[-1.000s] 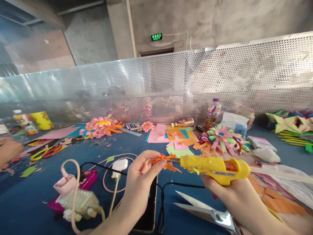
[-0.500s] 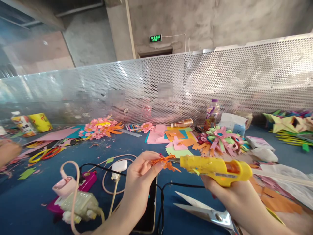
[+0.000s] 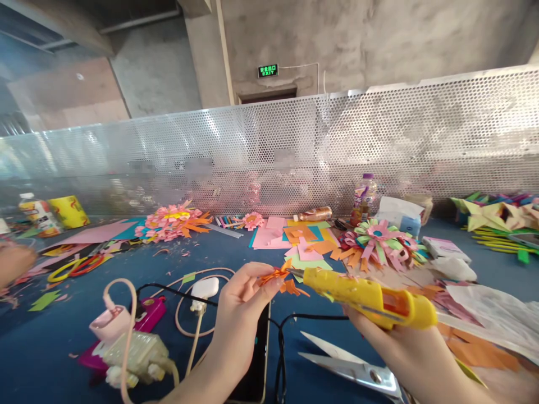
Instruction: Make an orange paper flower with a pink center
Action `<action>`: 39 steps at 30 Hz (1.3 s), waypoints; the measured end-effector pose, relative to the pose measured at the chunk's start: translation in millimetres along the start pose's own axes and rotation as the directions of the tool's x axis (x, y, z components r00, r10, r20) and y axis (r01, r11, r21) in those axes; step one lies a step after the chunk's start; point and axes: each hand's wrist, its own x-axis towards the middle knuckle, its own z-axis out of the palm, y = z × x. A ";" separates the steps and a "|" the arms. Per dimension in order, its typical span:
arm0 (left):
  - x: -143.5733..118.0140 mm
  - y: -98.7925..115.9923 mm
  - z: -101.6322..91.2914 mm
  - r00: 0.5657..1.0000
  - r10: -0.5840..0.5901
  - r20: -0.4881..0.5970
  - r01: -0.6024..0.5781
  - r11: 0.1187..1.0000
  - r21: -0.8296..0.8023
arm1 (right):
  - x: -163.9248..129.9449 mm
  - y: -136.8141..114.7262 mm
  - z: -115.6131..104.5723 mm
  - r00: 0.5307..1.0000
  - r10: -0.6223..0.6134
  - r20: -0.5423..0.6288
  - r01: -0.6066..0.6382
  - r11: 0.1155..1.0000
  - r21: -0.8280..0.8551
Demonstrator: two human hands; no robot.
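Observation:
Between the thumb and fingers of my left hand (image 3: 248,292) is a small orange paper flower (image 3: 290,286) with fringed, pointed petals. My right hand (image 3: 391,336) grips a yellow hot glue gun (image 3: 362,294) from below, its handle mostly hidden by the fingers. The metal nozzle points left and reaches the flower's edge; whether it touches the paper I cannot tell. Beneath the glue gun lie large scissors (image 3: 353,367) with their blades apart. A dark phone (image 3: 255,359) is partly covered by my left wrist.
Left of my arm sit a magenta power strip (image 3: 149,314), plugs and looped cables. Paper sheets (image 3: 273,233) and finished paper flowers (image 3: 172,221) lie farther back, before a perforated metal screen (image 3: 236,146). A bottle (image 3: 364,196) stands there. Another person's hand (image 3: 14,261) shows at far left.
The glue gun has tilted, its rear end dropping and its nozzle shifting slightly left along the flower. My left hand holds nearly the same place.

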 end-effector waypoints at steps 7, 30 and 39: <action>-0.8 0.0 0.2 0.996 0.083 0.038 -0.083 0.997 0.007 | 3.2 -0.1 -3.7 0.987 -0.159 0.017 0.160 0.971 -0.179; 1.2 -1.2 -4.2 0.985 0.173 -0.021 -0.167 0.972 0.166 | 29.0 2.8 -6.1 0.985 -0.078 0.155 0.099 0.987 -0.126; 9.2 3.7 -3.5 0.996 -0.075 -0.041 0.071 0.992 -0.101 | 103.0 3.4 59.2 0.846 0.286 0.450 -0.372 0.921 0.113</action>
